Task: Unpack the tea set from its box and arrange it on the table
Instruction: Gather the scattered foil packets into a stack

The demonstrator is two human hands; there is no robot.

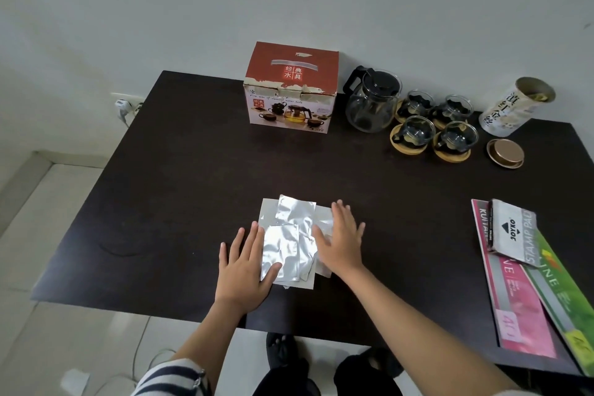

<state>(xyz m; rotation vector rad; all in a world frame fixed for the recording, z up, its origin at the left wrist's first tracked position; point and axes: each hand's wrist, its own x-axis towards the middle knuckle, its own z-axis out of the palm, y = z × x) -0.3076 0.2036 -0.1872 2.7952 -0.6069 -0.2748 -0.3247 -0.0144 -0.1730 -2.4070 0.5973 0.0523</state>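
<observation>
The red and white tea set box (291, 88) stands shut at the back middle of the dark table (180, 177). Right of it stands a glass teapot (371, 103) with a black lid and handle. Beside the teapot, several glass cups (434, 125) sit on round wooden coasters. Near the front, a pile of silver foil sachets (289, 235) lies flat. My left hand (246, 262) lies flat with straight fingers on the pile's left edge. My right hand (340, 236) lies flat on its right side.
An open cylindrical tin (514, 106) stands at the back right, its gold lid (505, 153) lying in front of it. A stamp pad box (514, 231) and coloured paper packs (530, 292) lie at the right edge. A wall socket with plug (123, 104) is at left.
</observation>
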